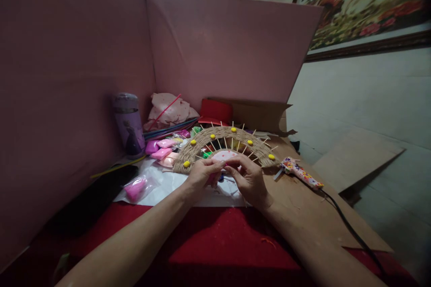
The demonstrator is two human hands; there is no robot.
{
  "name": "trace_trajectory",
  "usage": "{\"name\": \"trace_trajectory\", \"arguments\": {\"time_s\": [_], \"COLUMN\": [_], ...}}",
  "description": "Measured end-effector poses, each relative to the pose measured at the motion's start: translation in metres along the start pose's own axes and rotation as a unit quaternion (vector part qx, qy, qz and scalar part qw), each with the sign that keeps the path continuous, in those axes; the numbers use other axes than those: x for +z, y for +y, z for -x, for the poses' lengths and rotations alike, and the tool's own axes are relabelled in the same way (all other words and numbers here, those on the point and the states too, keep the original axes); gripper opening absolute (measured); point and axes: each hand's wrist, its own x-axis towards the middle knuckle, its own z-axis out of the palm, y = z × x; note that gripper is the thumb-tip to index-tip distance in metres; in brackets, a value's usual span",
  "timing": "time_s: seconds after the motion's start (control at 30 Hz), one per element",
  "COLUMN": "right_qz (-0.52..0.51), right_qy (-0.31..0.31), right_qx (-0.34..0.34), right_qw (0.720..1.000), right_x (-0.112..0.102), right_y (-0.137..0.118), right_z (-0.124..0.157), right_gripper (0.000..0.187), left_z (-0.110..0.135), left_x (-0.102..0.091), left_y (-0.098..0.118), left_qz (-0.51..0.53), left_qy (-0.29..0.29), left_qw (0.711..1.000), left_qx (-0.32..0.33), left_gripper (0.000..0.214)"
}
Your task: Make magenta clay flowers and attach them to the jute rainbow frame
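Observation:
My left hand (pixel 202 174) and my right hand (pixel 249 180) meet at the fingertips over the table. Between them they pinch a small pink piece (pixel 225 168), mostly covered by the fingers; it may be soft clay. Just beyond the hands lies a half-ring fan shape (pixel 220 132), woven from brown twine over thin sticks whose ends poke out. Several yellow dots (pixel 233 130) sit along its band. A pale pink dotted half-round centre (pixel 223 155) shows behind my fingers, its lower part hidden by the hands.
Clay packets (pixel 164 149) lie left of the fan, and a bagged pink lump (pixel 135 188) rests on white paper (pixel 164 190). A purple tumbler (pixel 127 123) stands at the left. On cardboard (pixel 303 215) at right is a patterned glue gun (pixel 301 173) with its black cord. Pink panels (pixel 229 45) enclose the back.

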Motion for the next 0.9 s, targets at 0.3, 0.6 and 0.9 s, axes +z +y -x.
{"name": "trace_trajectory", "arguments": {"time_s": [0.3,0.6,0.9], "right_qz": [0.002,-0.01,0.008], "right_qy": [0.003,0.0,0.0], "right_qx": [0.005,0.008,0.006], "right_qw": [1.0,1.0,1.0], "right_x": [0.0006,0.0009,0.0008], "right_y": [0.0002,-0.001,-0.0008], "right_z": [-0.0001,-0.0005,0.0004], "right_gripper": [0.006,0.005,0.005], "left_z": [0.0002,0.0021,0.0025], "left_x": [0.0006,0.0025,0.0029], "left_y": [-0.0006,0.0009,0.0009], "left_qz": [0.031,0.052,0.024], "left_qy": [0.004,0.013,0.011], "left_qw": [1.0,0.998,1.0], "left_qx": [-0.002,-0.01,-0.01], "left_gripper": [0.037,0.033,0.039]}}
